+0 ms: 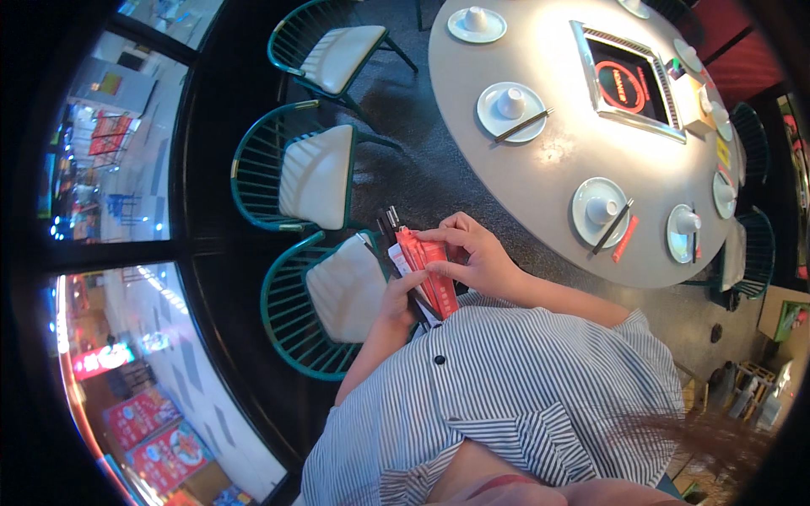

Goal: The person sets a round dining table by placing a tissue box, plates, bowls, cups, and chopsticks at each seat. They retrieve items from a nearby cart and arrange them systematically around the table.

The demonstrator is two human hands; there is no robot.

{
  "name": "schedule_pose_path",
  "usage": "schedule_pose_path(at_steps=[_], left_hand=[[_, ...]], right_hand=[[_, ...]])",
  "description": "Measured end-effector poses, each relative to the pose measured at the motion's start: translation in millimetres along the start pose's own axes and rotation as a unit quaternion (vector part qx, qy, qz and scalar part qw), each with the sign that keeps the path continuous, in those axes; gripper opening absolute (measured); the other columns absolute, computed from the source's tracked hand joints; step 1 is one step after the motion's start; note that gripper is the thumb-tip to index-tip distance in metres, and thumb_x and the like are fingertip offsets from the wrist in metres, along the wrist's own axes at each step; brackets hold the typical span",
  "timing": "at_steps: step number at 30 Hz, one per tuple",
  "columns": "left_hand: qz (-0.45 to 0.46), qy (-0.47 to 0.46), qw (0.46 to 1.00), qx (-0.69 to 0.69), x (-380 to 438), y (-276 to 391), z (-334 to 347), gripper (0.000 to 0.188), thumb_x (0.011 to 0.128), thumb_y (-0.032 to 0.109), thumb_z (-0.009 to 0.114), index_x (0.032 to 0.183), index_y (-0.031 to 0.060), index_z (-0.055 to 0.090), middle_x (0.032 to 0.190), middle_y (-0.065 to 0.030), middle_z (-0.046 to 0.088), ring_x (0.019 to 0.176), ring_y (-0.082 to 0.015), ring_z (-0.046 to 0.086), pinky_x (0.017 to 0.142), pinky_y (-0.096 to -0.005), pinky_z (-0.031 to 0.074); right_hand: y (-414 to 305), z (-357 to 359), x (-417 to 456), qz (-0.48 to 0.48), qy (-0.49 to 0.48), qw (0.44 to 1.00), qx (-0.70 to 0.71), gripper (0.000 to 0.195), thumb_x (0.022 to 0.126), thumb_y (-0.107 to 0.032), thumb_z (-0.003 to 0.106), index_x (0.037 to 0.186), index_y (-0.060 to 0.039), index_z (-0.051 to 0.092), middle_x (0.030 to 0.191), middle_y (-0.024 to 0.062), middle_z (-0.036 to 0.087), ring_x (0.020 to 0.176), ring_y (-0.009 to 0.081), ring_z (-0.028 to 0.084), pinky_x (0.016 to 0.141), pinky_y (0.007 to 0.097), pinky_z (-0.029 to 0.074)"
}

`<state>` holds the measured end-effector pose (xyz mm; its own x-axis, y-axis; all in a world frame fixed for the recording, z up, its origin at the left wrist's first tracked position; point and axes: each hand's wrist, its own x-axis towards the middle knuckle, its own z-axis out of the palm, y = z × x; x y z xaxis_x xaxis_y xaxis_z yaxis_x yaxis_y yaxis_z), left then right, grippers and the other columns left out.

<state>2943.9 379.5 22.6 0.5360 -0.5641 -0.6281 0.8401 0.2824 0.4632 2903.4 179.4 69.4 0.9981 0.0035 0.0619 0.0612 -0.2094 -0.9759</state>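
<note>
Close to my chest, my left hand (400, 300) grips a bundle of dark chopsticks (385, 231) with metallic ends, together with several red paper packets (433, 278) that bear white writing. A white packet or slip (398, 258) shows beside the red ones. From the other side my right hand (481, 256) reaches over, its thumb and index finger on the upper part of the red packets. The palm side of my left hand is mostly hidden by the bundle.
A round grey table (506, 171) carries white plates (490, 129) with upturned cups (511, 103), some with chopsticks (525, 125). A red packet (625, 239) lies beside the nearest plate. A metal-framed cooktop (626, 82) is set into the table. Green chairs (316, 177) stand along the windows.
</note>
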Motion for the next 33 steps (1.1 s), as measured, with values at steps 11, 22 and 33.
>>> schedule_pose_path(at_steps=[11, 22, 33], left_hand=[[0.023, -0.087, 0.995, 0.047, 81, 85, 15, 0.066, 0.068, 0.015, 0.079, 0.126, 0.0051, 0.050, 0.109, -0.0101, 0.063, 0.098, -0.0239, 0.066, 0.086, -0.0362, 0.056], [-0.061, -0.055, 0.996, 0.040, 161, 129, 50, 0.062, 0.076, 0.010, 0.070, 0.133, 0.0018, 0.048, 0.116, -0.0135, 0.063, 0.102, -0.0253, 0.066, 0.090, -0.0383, 0.056], [-0.146, -0.185, 0.960, 0.150, 204, 169, 96, 0.059, 0.074, 0.017, 0.073, 0.127, 0.0036, 0.052, 0.111, -0.0140, 0.064, 0.098, -0.0266, 0.066, 0.087, -0.0393, 0.056]], right_hand=[[10, -38, 109, -0.160, 0.047, 0.986, -0.029, 0.043, 0.080, -0.025, 0.077, 0.120, -0.0108, 0.066, 0.108, 0.0078, 0.057, 0.090, 0.0203, 0.057, 0.076, 0.0286, 0.052], [23, -103, 161, -0.026, 0.063, 0.998, 0.013, 0.042, 0.079, -0.013, 0.077, 0.118, -0.0069, 0.063, 0.101, 0.0086, 0.060, 0.081, 0.0188, 0.062, 0.070, 0.0290, 0.054], [16, -121, 161, 0.076, 0.152, 0.985, -0.002, 0.038, 0.075, -0.009, 0.078, 0.108, -0.0052, 0.060, 0.096, 0.0072, 0.054, 0.080, 0.0169, 0.058, 0.070, 0.0286, 0.050]])
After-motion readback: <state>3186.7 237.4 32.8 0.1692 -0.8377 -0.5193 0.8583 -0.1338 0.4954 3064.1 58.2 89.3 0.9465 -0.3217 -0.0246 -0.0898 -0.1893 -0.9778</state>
